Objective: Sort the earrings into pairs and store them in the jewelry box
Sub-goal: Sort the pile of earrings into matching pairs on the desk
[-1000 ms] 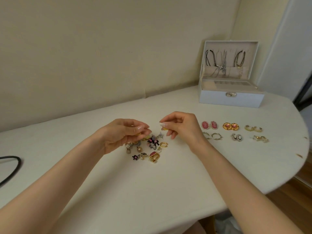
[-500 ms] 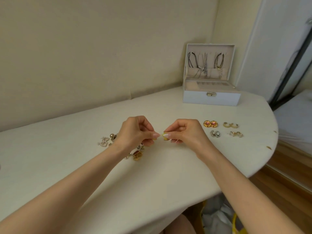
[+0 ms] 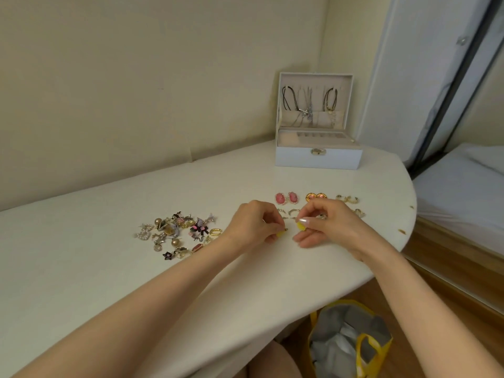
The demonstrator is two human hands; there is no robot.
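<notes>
The white tabletop [image 3: 109, 268] carried the whole job, with the open jewelry box [image 3: 317, 158] standing at its far edge toward the right corner, well apart from the work. Over the last second both hands had left the unsorted pile [image 3: 177, 233] and travelled right along the tabletop. The left hand [image 3: 253, 225] and right hand [image 3: 330, 227] now hovered low, side by side, just in front of the rows of sorted pairs near the right edge. That move uncovered the pile, which lay in plain sight toward the middle of the tabletop, to the left of the left hand. Of the sorted rows, the pink pair [image 3: 286, 198], the round gold pair [image 3: 316, 196] and the gold hoops [image 3: 347, 199] showed clearly on the far row. The nearer row was partly hidden behind the knuckles. Each hand carried half of a match: the left thumb and forefinger were pinched on a yellow earring [image 3: 281, 234], and the right thumb and forefinger were pinched on a second yellow earring [image 3: 301, 226]. The two pieces were close together but not touching, and the remaining fingers were loosely curled. Judging by this, another pair had been found and was about to be set down beside the sorted ones. Sorting looked roughly half done, since the pile remained sizeable, and no earrings could be made out in the box, so storing appeared not yet begun.
</notes>
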